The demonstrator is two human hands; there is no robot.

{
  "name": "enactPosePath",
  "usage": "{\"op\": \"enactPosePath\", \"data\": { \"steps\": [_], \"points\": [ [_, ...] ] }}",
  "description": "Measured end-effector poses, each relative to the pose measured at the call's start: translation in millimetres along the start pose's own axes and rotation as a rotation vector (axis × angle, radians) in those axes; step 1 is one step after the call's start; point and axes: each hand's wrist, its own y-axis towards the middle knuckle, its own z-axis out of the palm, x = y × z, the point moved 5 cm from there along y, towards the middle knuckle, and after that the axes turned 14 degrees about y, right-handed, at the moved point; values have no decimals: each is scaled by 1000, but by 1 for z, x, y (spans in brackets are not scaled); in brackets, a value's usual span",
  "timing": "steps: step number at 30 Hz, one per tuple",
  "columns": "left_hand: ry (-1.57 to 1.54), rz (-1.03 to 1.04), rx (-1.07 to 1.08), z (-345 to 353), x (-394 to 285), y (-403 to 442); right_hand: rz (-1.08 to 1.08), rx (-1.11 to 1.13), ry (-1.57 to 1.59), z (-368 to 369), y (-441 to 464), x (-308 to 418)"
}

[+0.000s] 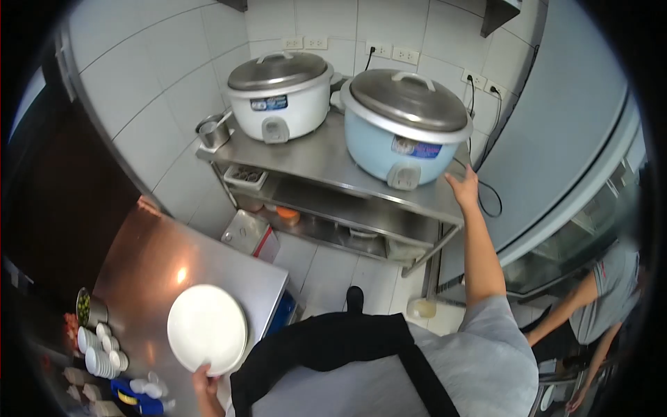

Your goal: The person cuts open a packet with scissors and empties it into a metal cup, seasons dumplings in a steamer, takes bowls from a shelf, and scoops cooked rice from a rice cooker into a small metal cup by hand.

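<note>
My left hand (pixel 204 381) is closed on the near rim of a white round plate (pixel 206 326), which is over the steel counter; a second rim at its right edge hints at another plate under it. Stretched forward, my right hand (pixel 465 187) is open, thumb and fingers apart. It is just right of a light-blue rice cooker (pixel 389 149) with a metal lid (pixel 410 101); I cannot tell whether it touches the cooker or the table edge. A white rice cooker (pixel 292 115) stands farther left, its lid on.
The cookers stand on a steel shelf table (pixel 306 156) against a tiled wall. A small metal pot (pixel 213 131) sits at its left end. Stacked white cups (pixel 97 361) are on the counter (pixel 156 257). A glass-door fridge (pixel 556 187) and another person (pixel 604 292) are at right.
</note>
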Motion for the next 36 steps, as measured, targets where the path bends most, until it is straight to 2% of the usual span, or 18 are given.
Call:
{"op": "enactPosePath", "data": {
  "steps": [3,6,8,9,10,11,12,13,14,15,17,18,20,22,25,28,31,36],
  "points": [
    [248,368,-268,-5,-9,-7,121,-102,322,13,53,-76],
    [407,653,-180,-1,-30,-23,304,-199,619,15,100,-119],
    [998,789,-758,58,-92,-24,419,-239,792,20,132,-132],
    [1226,870,-979,106,-126,-16,453,-250,875,25,151,-141],
    [1338,952,-1037,168,-157,-6,490,-250,952,31,168,-150],
    [1333,990,-910,245,-180,15,511,-207,1103,39,187,-159],
    [1241,868,-763,327,-188,46,502,-178,1239,48,205,-170],
    [1055,1011,-293,477,-234,0,469,-146,1333,53,215,-162],
    [934,1042,-39,563,-239,4,435,-111,1425,55,220,-142],
    [987,1027,138,628,-233,31,515,-171,1423,56,224,-134],
    [956,1150,346,742,-226,43,479,-188,1324,56,231,-132],
    [966,1146,363,776,-222,50,440,-205,1235,58,232,-136],
    [906,1132,414,806,-217,71,315,-89,1262,65,230,-118],
    [771,1127,493,810,-214,85,284,-39,1436,71,227,-107],
    [739,1071,499,821,-221,76,275,12,1335,70,240,-132],
    [696,1066,508,839,-228,70,387,56,1224,71,251,-142],
    [748,1052,501,860,-234,76,433,3,1249,72,263,-130],
    [764,1175,475,880,-245,79,532,-2,1209,80,285,-127]
  ]
}}
